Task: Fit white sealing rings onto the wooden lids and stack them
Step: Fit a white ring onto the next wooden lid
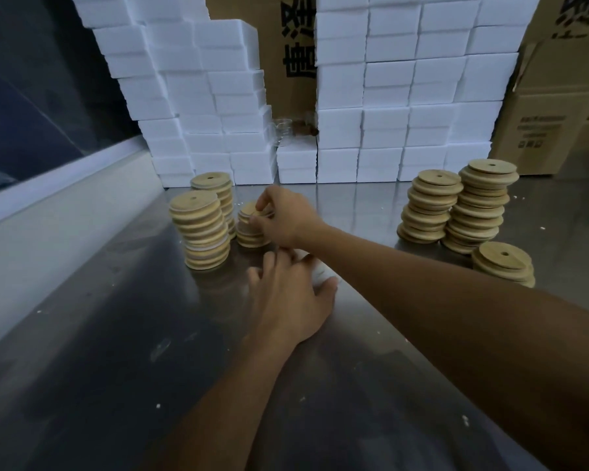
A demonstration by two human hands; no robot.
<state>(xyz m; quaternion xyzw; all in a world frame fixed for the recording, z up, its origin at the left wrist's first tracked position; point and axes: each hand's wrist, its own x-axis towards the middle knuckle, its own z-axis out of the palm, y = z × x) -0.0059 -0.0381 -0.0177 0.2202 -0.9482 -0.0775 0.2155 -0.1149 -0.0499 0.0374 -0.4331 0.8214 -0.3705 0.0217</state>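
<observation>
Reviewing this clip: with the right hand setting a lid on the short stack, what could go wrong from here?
1. The right hand pinches a round wooden lid over the short stack of ringed lids; set off-centre, it may slide off.
2. The taller stack of ringed lids stands close beside and leans unevenly; a nudge could topple it.
3. The left hand covers white sealing rings near the crossing right forearm, which might sweep them away.
</observation>
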